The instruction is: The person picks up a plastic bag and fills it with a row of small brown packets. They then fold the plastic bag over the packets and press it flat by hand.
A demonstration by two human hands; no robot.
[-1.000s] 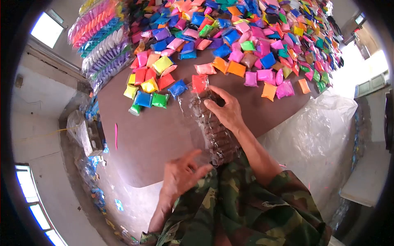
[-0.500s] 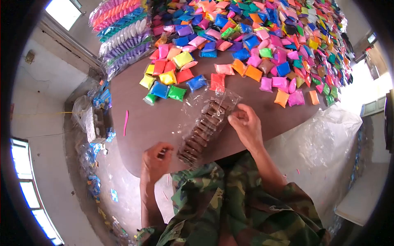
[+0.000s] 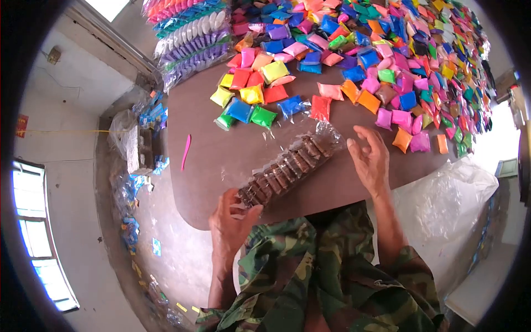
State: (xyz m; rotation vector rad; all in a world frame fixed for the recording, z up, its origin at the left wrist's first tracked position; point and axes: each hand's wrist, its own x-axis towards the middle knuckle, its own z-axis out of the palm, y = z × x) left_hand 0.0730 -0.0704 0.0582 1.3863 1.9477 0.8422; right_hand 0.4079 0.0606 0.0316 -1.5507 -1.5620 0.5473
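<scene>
A clear plastic bag (image 3: 287, 170) holding a row of brown pieces lies slantwise on the brown table, its far end pointing up and to the right. My left hand (image 3: 231, 221) is at the near-left end, with thumb and fingers around that end of the bag. Just right of the far end, my right hand (image 3: 369, 160) is held with fingers apart and nothing in them. What exactly the brown pieces are is too small to tell. Beyond the bag sit a red packet (image 3: 321, 108) and a blue packet (image 3: 291, 105).
A large heap of colourful packets (image 3: 398, 61) covers the table's far side. Bags of purple and white pieces (image 3: 193, 47) are stacked at the far left. A pink strip (image 3: 186, 152) lies on the left. A big translucent plastic bag (image 3: 442, 193) hangs by the right edge.
The bag of brown pieces has turned flatter, its far end swinging right. My left hand has come onto its near end. My right hand has opened beside the far end.
</scene>
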